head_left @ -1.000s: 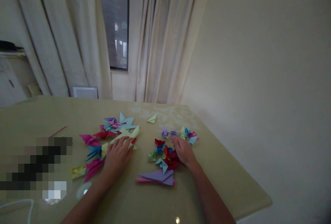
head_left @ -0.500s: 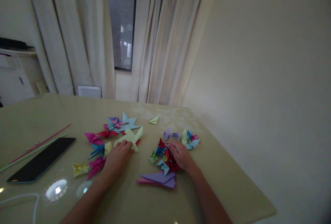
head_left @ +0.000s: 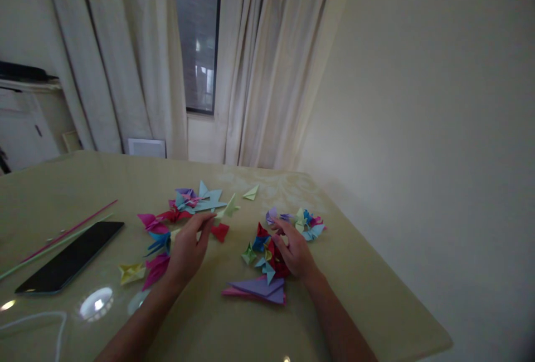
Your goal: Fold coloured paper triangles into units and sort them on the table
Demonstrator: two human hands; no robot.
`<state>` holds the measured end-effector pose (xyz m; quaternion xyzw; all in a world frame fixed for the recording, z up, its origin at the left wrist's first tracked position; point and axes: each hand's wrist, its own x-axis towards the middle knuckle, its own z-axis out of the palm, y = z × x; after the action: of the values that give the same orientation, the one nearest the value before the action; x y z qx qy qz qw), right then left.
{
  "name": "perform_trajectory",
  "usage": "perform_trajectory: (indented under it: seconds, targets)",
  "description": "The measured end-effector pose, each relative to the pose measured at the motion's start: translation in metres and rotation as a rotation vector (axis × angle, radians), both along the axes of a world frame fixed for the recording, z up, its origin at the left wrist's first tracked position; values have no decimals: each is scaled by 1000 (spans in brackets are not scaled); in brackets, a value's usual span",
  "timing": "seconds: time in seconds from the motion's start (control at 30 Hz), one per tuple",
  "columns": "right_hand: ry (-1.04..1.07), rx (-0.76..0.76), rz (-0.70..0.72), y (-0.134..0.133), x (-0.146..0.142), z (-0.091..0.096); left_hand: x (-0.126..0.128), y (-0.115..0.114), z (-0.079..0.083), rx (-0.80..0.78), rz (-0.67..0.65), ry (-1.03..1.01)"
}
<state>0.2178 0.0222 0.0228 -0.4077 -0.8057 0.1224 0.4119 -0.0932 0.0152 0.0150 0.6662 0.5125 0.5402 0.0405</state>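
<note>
My left hand (head_left: pixel 188 248) is raised a little off the table, and its fingertips pinch a pale green folded paper piece (head_left: pixel 225 210) that tilts up above a red folded piece (head_left: pixel 219 231). My right hand (head_left: pixel 295 250) rests on a heap of small folded paper shapes (head_left: pixel 267 248) in red, blue and green, its fingers curled into the heap. A second small heap (head_left: pixel 307 223) lies just beyond that hand. Pink, blue and purple folded flowers (head_left: pixel 184 206) lie beyond my left hand.
A purple and pink folded sheet (head_left: pixel 257 288) lies close to me. A dark phone (head_left: pixel 69 264) and thin pink and green sticks (head_left: pixel 67 232) lie at the left. A white cable (head_left: pixel 37 323) curls at the near left. The table edge (head_left: pixel 418 306) runs along the right, by a wall.
My left hand lifted the pale green piece off the table and moved it away from me, which uncovered the red piece. My right hand shifted slightly on the heap.
</note>
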Motion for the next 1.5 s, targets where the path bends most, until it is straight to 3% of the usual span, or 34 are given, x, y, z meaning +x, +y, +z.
perform_trajectory:
  seconds: [0.17, 0.3, 0.43, 0.53, 0.63, 0.73, 0.87, 1.0, 1.17, 1.33, 1.4, 1.5]
  targets:
    - [-32, 159, 101, -10, -4, -2, 36, -23, 3, 168, -250, 87]
    - [-98, 143, 148, -15, -8, 3, 51, -34, -3, 198, -366, 172]
    - [-67, 97, 153, -21, -11, 5, 51, -34, -7, 196, -377, 232]
    - [10, 88, 31, -17, -11, 3, 44, -25, -12, 127, -267, 257]
    - [135, 56, -181, 12, -8, 6, 30, -9, -23, -16, -100, 285]
    - [184, -26, -369, 69, -3, 20, 17, 3, -36, -206, 2, 384]
    - [-188, -237, -606, 146, 2, 40, 11, 6, -43, -405, 30, 470]
    - [-386, -347, -651, 181, 7, 40, 14, 3, -42, -424, 35, 479]
    - [-647, -351, -578, 193, -16, 28, 18, 7, -35, -314, 24, 405]
    - [-835, -230, -234, 203, -71, 18, 36, -5, -17, -103, -264, 432]
    - [-890, -209, -163, 205, -89, 13, 48, -19, -15, -115, -381, 514]
    - [-951, -198, -133, 205, -106, 10, 63, -38, -19, -215, -418, 584]
